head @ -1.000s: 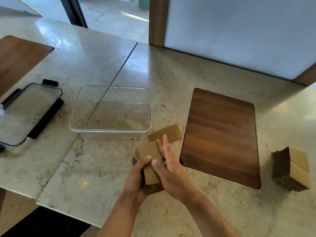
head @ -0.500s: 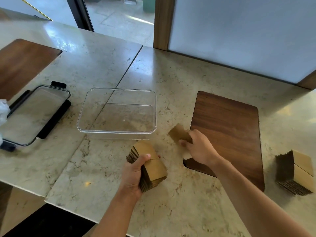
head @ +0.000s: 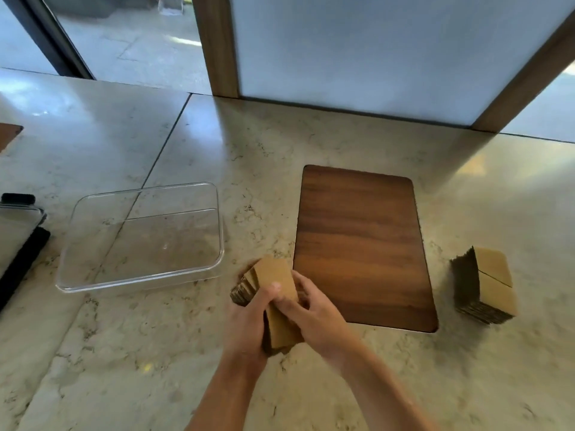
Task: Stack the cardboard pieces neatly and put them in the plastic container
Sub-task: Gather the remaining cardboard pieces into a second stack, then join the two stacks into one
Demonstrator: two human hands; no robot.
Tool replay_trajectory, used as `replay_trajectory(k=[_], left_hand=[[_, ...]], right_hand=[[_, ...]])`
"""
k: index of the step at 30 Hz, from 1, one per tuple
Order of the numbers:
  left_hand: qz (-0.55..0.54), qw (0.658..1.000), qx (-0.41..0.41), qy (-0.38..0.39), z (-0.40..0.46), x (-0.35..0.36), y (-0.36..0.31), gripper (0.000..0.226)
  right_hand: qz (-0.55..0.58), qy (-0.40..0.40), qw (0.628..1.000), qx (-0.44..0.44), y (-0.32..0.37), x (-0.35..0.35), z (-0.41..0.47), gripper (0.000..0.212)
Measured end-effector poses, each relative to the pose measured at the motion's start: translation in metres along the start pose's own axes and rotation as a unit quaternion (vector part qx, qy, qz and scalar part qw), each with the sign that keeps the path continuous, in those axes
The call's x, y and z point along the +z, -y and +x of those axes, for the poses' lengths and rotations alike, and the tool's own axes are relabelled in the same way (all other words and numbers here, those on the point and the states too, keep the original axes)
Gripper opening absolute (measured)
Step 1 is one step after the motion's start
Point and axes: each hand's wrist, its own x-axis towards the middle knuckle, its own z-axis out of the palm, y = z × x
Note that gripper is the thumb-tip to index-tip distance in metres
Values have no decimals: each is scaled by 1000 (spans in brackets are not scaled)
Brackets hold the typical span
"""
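Item 1, cardboard stack (head: 275, 301): brown corrugated pieces held just above the marble counter (head: 124, 353), near the front edge, between the plastic container (head: 141, 236) and the wooden board (head: 362, 247); top piece lies fairly square, lower pieces fan out toward the far left, so the edges are not yet flush.

Item 2, left hand (head: 249, 321): fingers curled round the stack's left side, thumb pressed on the top piece.

Item 3, right hand (head: 311, 309): fingers curled over the right edge of the stack, thumb on the top face; grasping, not released.

Item 4, plastic container: clear, lidless, nothing inside; sits to the left of the stack, close but apart.

Item 5, second cardboard pile (head: 483, 286): two neat bundles side by side on the counter, right of the board, well apart from both hands.

Item 6, lid (head: 18, 241): partly in view at the left edge, black clips showing.

Step in hand, by judgement: squaring up the gathered pieces. Next move likely calls for tapping the fanned edges flush, then carrying the stack left and lowering it flat into the container, both hands keeping it compressed so no piece slips out.
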Motion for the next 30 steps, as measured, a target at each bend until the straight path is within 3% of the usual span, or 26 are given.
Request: replay_trajectory(k=[4, 8, 11, 14, 17, 20, 23, 26, 30], left_hand=[[97, 987, 128, 23, 13, 45, -1, 55], [225, 955, 160, 109, 36, 70, -2, 65], [261, 934, 166, 178, 61, 73, -2, 72], [326, 906, 166, 211, 72, 83, 14, 72], [299, 922, 190, 159, 81, 101, 48, 71], [289, 926, 242, 2, 84, 125, 72, 52], [281, 913, 269, -120, 85, 137, 80, 25], [312, 893, 290, -144, 87, 129, 86, 21], [309, 893, 305, -119, 89, 127, 89, 22]], right_hand=[[228, 62, 970, 51, -1, -43, -9, 67], [279, 28, 958, -50, 3, -85, -3, 64], [70, -63, 983, -161, 10, -125, 11, 77], [-187, -112, 948, -234, 6, -153, 27, 88], [-127, -126, 946, -272, -11, -158, 46, 88], [83, -259, 918, -290, -20, -139, 61, 50], [124, -404, 870, -253, -11, -119, 77, 16], [70, -463, 850, -241, -12, -121, 83, 11], [59, -425, 869, -248, -12, -118, 76, 18]])
